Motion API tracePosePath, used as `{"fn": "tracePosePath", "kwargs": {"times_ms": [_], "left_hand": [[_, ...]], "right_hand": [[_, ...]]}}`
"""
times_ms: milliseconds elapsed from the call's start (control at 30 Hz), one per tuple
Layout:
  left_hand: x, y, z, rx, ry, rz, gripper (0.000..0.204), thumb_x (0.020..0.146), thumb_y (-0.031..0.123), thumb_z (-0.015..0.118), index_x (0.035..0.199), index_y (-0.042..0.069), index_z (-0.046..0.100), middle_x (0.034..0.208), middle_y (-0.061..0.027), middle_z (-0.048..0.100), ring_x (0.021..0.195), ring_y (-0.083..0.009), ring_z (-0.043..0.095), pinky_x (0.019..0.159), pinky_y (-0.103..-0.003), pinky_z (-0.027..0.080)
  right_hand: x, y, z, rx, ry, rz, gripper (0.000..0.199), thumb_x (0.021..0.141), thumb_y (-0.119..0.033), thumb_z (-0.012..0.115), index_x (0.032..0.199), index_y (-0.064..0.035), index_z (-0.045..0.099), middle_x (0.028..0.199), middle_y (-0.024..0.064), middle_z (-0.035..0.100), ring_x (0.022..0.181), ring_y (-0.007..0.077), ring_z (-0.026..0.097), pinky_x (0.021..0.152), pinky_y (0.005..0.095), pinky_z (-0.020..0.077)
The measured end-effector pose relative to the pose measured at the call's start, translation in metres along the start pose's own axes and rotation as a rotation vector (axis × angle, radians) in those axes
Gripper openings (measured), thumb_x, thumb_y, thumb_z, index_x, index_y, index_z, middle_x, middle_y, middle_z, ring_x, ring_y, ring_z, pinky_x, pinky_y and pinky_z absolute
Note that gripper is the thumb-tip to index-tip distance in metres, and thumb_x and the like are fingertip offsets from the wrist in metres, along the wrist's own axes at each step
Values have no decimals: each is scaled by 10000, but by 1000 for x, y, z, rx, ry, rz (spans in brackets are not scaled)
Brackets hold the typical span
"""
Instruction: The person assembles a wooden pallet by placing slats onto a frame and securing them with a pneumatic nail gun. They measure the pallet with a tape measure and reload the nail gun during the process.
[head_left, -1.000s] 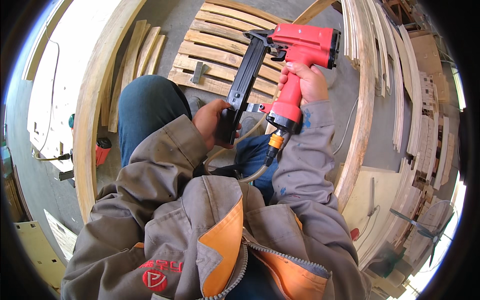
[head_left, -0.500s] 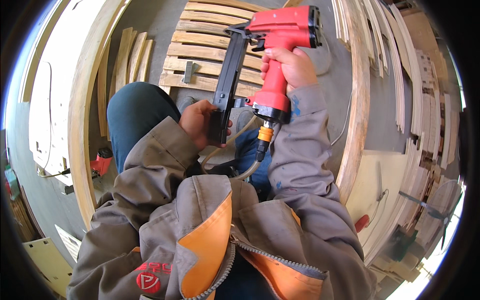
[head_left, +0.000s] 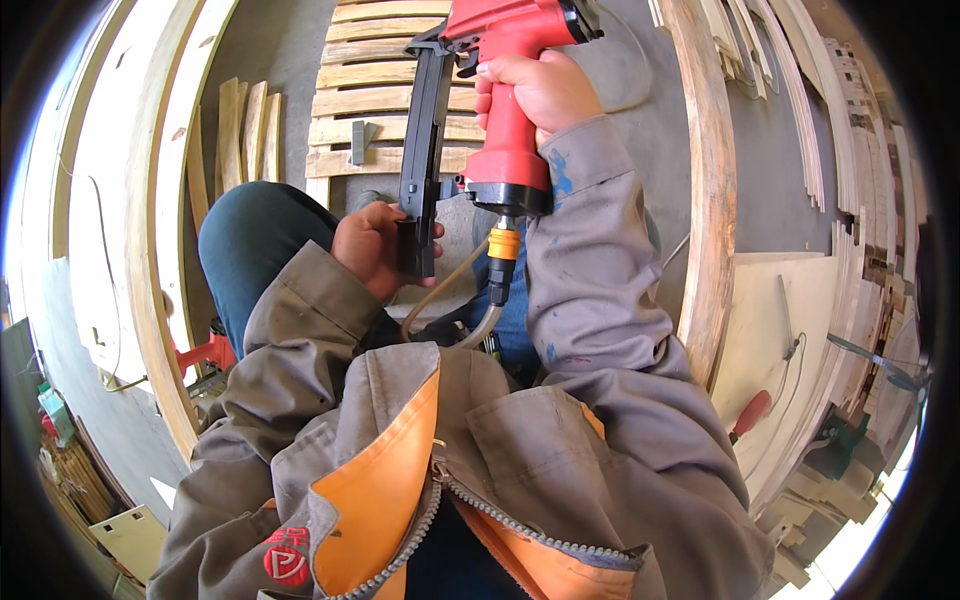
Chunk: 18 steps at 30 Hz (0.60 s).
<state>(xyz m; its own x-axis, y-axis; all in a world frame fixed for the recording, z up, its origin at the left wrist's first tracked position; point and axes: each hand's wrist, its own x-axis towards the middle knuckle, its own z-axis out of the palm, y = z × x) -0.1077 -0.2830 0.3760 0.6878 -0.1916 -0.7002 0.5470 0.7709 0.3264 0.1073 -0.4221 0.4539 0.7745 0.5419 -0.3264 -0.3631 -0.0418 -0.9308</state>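
Observation:
My right hand [head_left: 548, 90] is wrapped round the handle of a red air stapler [head_left: 515, 145], which stands upright in front of me, its top cut by the upper edge of the view. Its long black magazine [head_left: 424, 130] runs down on the left side. At the magazine's lower end my left hand [head_left: 368, 248] is closed round it, thumb and fingers on both sides. Below the handle, an orange and black coupling [head_left: 503, 245] joins the stapler to a pale air hose [head_left: 482, 328]. Grey strips of staples [head_left: 358, 143] lie on a slatted wooden pallet [head_left: 390, 102] beyond my knee.
Long timber beams stand on the left [head_left: 150, 200] and right [head_left: 708, 190] of me. Short wooden slats [head_left: 250, 130] lie beyond my left knee. A second red tool [head_left: 212, 350] is by the left beam. A pale board [head_left: 775, 340] and stacked lumber [head_left: 870, 200] are at the right.
The stapler and both hands sit a little further left and higher in the view, and the surroundings have shifted as well. Both hands keep their hold on the stapler.

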Motion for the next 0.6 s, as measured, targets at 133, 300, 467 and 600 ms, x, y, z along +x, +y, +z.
{"fn": "tracePosePath", "kwargs": {"times_ms": [133,300,467,600], "left_hand": [[2,-1,-1,-32,9,2,415,897,302,399,1165,32,564,976,-136,655,840,-279,642,601,-497,535],[-1,4,11,44,48,-16,481,888,400,418,1137,33,607,935,-84,636,822,-236,626,594,-460,527],[0,5,9,70,47,-11,477,921,436,384,1084,53,616,916,-91,653,813,-246,637,603,-466,522],[-2,5,12,81,77,-16,488,921,454,399,1079,50,622,902,-78,640,800,-239,625,571,-453,517]], "right_hand": [[-2,-2,1,25,28,11,122,803,-41,641,845,72,621,712,159,642,607,267,672,548,427,581],[-3,-1,1,16,39,19,131,817,-56,646,857,65,619,717,159,642,610,266,670,555,432,588],[1,2,1,28,28,17,120,798,-37,647,819,79,627,707,163,638,607,271,671,551,439,591],[-1,1,3,21,51,17,125,799,-42,650,819,79,628,699,161,640,601,266,670,546,428,587]]}}
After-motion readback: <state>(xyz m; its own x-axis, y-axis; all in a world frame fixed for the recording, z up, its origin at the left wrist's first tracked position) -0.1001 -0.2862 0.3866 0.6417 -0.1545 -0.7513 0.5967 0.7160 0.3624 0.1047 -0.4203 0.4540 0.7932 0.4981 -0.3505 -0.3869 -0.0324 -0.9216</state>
